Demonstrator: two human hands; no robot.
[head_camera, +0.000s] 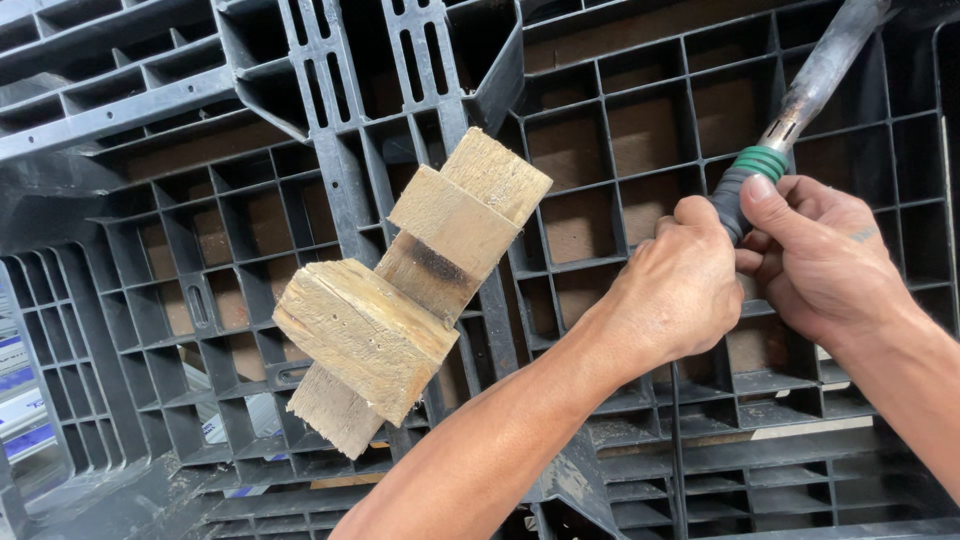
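Wooden block piece (410, 290) on black plastic pallet (620, 130), left hand (675, 290) and right hand (815, 260) gripping tool handle (750, 185) (metal shaft).

Printed packaging or labelled sheets (20, 395) are glimpsed only at the far left edge, seen through the openings of the black plastic grid (60, 330); white, blue and pale grey bands are made out there, stacked one above another. A further scrap of white and blue (232, 432) is seen through the grid cells lower down, left of centre, its shape being too hidden to be told. No signs or screens are shown.
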